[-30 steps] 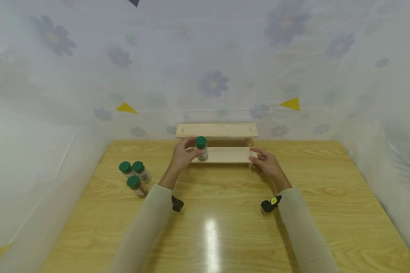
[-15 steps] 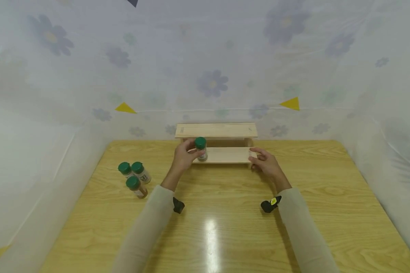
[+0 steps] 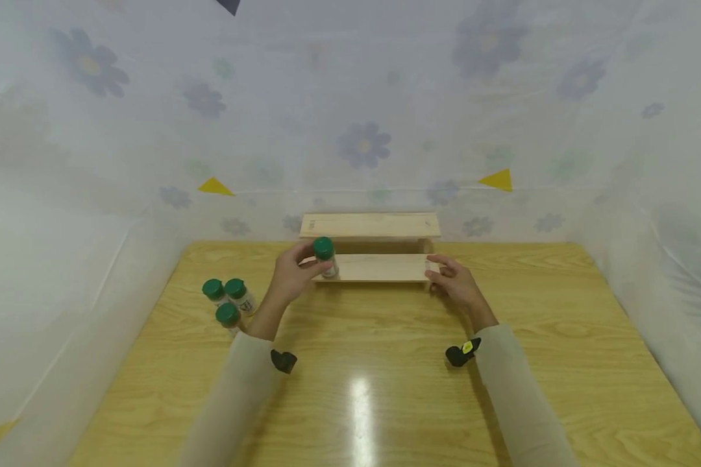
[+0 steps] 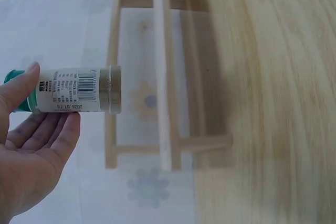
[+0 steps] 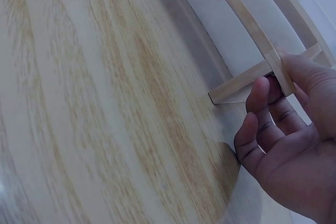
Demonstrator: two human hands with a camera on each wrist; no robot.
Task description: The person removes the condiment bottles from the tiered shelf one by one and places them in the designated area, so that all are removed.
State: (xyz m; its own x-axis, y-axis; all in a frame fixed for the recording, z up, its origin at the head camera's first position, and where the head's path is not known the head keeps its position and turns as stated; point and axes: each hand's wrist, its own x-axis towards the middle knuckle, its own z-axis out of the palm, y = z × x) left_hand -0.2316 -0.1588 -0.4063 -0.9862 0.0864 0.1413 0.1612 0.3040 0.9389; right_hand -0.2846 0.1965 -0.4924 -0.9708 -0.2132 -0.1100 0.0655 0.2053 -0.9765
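A spice jar [image 3: 327, 266] with a green cap is in my left hand [image 3: 292, 275], pinched between thumb and fingers near the cap. It stands upright at the left end of the two-tier wooden rack's lower board [image 3: 380, 267]. In the left wrist view, a gap shows between the spice jar's base [image 4: 114, 90] and the lower board's edge [image 4: 165, 77]. My right hand [image 3: 457, 282] grips the right end of that board, thumb on top and fingers curled below, as the right wrist view shows. The rack's upper board [image 3: 369, 225] lies behind and higher.
Several more green-capped spice jars [image 3: 241, 297] stand grouped on the wooden table [image 3: 362, 350], left of my left forearm; my sleeve partly covers the nearest. A pale flower-patterned sheet [image 3: 420, 143] hangs right behind the rack.
My left hand has moved left with the spice jar, from partway along the lower board to its left end. The right hand keeps its grip on the rack.
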